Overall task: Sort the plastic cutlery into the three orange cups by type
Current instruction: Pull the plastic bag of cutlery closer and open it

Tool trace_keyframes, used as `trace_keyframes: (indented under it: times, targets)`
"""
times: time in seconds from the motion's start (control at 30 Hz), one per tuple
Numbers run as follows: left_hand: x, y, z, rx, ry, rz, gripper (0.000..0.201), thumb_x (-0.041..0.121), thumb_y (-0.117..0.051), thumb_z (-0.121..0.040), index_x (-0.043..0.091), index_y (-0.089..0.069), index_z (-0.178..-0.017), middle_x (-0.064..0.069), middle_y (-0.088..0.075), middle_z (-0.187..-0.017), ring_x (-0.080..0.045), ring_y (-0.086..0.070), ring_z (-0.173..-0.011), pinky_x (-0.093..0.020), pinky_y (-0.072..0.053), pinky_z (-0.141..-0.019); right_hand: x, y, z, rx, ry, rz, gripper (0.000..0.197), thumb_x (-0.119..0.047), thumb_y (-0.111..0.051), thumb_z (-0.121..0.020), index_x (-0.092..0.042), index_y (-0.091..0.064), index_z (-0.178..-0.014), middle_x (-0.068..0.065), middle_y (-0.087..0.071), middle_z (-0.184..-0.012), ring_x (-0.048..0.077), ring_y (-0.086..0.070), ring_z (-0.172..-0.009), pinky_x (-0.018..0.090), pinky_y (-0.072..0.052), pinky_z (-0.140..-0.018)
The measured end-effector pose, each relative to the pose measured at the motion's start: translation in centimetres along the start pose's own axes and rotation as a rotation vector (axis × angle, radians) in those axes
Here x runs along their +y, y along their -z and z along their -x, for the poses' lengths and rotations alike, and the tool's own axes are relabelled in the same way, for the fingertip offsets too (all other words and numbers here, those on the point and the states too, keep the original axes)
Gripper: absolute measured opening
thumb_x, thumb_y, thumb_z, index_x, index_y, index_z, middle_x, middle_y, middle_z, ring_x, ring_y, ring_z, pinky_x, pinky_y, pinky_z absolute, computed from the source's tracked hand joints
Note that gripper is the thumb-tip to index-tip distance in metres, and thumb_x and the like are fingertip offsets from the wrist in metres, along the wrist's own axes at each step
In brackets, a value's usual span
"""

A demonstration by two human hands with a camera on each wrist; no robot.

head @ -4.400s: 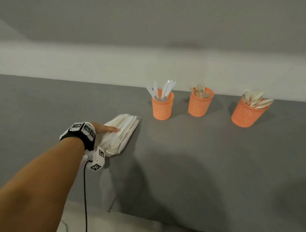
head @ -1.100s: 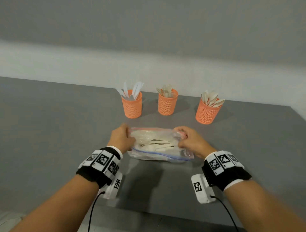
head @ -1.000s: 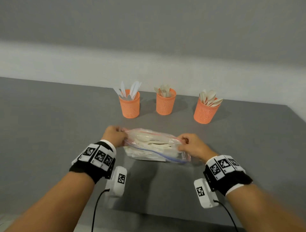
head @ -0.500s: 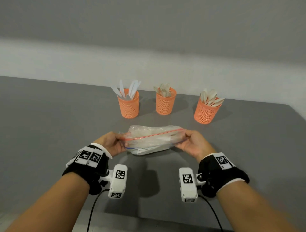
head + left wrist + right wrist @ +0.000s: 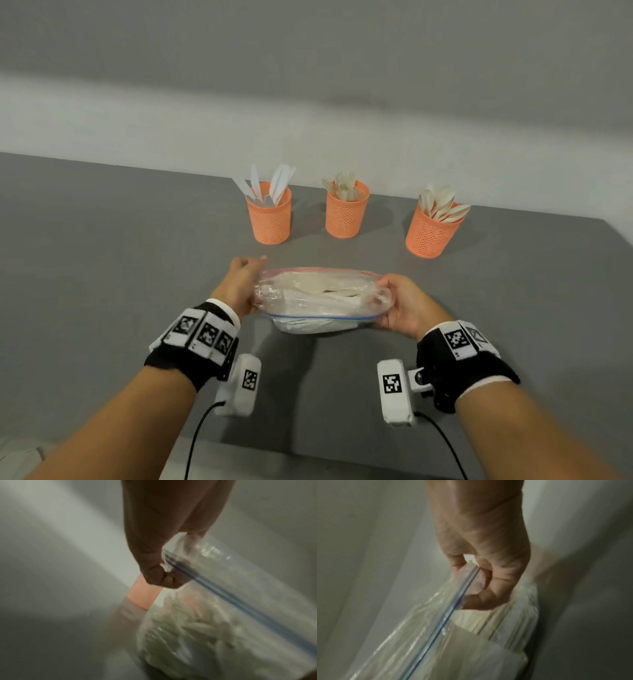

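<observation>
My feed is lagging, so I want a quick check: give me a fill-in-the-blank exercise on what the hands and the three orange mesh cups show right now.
1. Both the left hand and the right hand grip the clear plastic zip bag of ____.
2. The leftmost orange mesh cup holds white plastic ____.
3. The rightmost orange mesh cup holds pale plastic ____.
4. The middle orange mesh cup holds ____.

Missing words: cutlery; knives; spoons; forks

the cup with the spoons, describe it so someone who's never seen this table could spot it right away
On the grey table, three orange mesh cups stand in a row near the far edge, beyond the bag held in both hands. The cup with the spoons is at the right end, set apart from the other two, with rounded spoon bowls fanning out of its top.
</observation>
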State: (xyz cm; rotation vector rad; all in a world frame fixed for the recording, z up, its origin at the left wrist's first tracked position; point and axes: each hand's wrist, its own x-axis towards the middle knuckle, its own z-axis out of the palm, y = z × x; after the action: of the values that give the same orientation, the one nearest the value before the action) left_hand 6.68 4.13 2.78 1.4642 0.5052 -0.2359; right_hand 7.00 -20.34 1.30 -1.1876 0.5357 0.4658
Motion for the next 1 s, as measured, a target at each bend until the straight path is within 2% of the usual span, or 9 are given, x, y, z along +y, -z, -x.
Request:
trace_keyframes:
  times: [0.13,0.2,0.27,0.37,0.5,0.6,0.77,0.9,1.0]
  targets:
    - [-0.5,-1.0,1.7,-0.026,-0.686,-0.583,0.020,0.018,-0.068,-0.081,0.030,-0.053,-0.082,-0.007,-0.045,-0.119,-0.014,-0.048,-0.103,-0.017,-0.043,-0.091,-0.9,-0.6,0.4,0.254,0.367,0.610,0.028,-0.011,-0.061,-0.079,-0.016,-0.052,-0.106,0.003,-0.049,-0.098,0.017,-0.051,-0.083,0.028,-0.046,-0.070]
    - [-0.8,-1.6,1.8,-0.059,-0.701,-0.900,0.012,0.016,-0.069,-0.079,0.027,-0.066,-0.083,-0.008,-0.034,-0.139,-0.016,-0.040,-0.125,-0.022,-0.033,-0.105,-1.3,-1.7,1.2,0.323,0.802,0.751,0.032,-0.002,-0.063,-0.077,-0.010,-0.055,-0.107,0.000,-0.046,-0.099,0.014,-0.048,-0.089,0.018,-0.042,-0.081]
    - [-1.1,-2.0,1.6,-0.054,-0.626,-1.137,0.032,0.017,-0.068,-0.079,0.022,-0.066,-0.111,-0.007,-0.022,-0.148,-0.023,-0.032,-0.136,-0.030,-0.031,-0.110,-1.1,-3.2,2.0,0.111,0.972,0.842,0.021,0.007,-0.059,-0.077,-0.005,-0.063,-0.094,-0.002,-0.053,-0.089,0.011,-0.053,-0.081,0.010,-0.042,-0.076]
    - [-1.5,-2.1,1.2,-0.115,-0.525,-1.287,0.088,0.019,-0.069,-0.074,0.026,-0.020,-0.147,-0.010,-0.011,-0.149,-0.033,-0.030,-0.135,-0.039,-0.036,-0.108,0.4,-4.1,0.8,-0.175,0.848,1.244,0.027,0.004,-0.059,-0.077,-0.007,-0.070,-0.099,0.003,-0.066,-0.103,0.017,-0.061,-0.099,0.019,-0.045,-0.091]
    - [-1.4,-1.4,0.8,-0.228,-0.374,-1.337,0.116,0.020,-0.075,-0.068,0.032,0.010,-0.147,-0.012,0.001,-0.150,-0.037,-0.040,-0.129,-0.038,-0.042,-0.103,1.0,-3.5,-0.8,-0.261,0.598,1.658,0.082,-0.022,-0.071,-0.077,-0.013,-0.025,-0.145,0.006,-0.027,-0.151,0.021,-0.026,-0.140,0.029,-0.021,-0.114]
    - [-1.6,-0.9,0.3,-0.306,-0.310,-1.288,0.119,0.017,-0.075,-0.069,0.033,0.015,-0.146,-0.012,-0.002,-0.149,-0.036,-0.042,-0.127,-0.034,-0.044,-0.101,0.8,-4.0,-1.8,-0.197,0.620,1.773,0.094,-0.030,-0.074,-0.073,-0.014,-0.018,-0.146,0.007,-0.026,-0.152,0.025,-0.024,-0.141,0.034,-0.022,-0.114]
    - [-1.3,0.7,-0.7,-0.356,-0.253,-1.118,0.113,0.013,-0.071,-0.074,0.035,0.013,-0.146,-0.010,-0.021,-0.141,-0.030,-0.043,-0.122,-0.031,-0.040,-0.102,0.2,-4.7,-2.5,-0.244,0.609,1.769,0.064,-0.034,-0.073,-0.072,-0.009,-0.044,-0.124,0.009,-0.050,-0.123,0.023,-0.047,-0.113,0.026,-0.035,-0.088]
    - [-1.6,1.6,-1.7,-0.388,-0.282,-0.998,0.108,0.010,-0.069,-0.072,0.048,0.004,-0.142,-0.007,-0.035,-0.134,-0.028,-0.047,-0.119,-0.036,-0.041,-0.105,-0.4,-4.6,-2.4,-0.286,0.562,1.700,0.048,-0.027,-0.070,-0.076,-0.005,-0.048,-0.111,0.007,-0.049,-0.108,0.016,-0.042,-0.094,0.025,-0.033,-0.079]
    - [-2.0,2.2,-2.3,-0.439,-0.283,-0.784,0.098,-0.009,-0.061,-0.074,0.037,-0.012,-0.145,-0.006,-0.042,-0.136,-0.020,-0.050,-0.117,-0.021,-0.047,-0.095,0.1,-5.1,-2.4,-0.291,0.540,1.736,0.043,-0.022,-0.070,-0.075,-0.010,-0.044,-0.108,0.002,-0.042,-0.102,0.016,-0.040,-0.092,0.024,-0.031,-0.075]
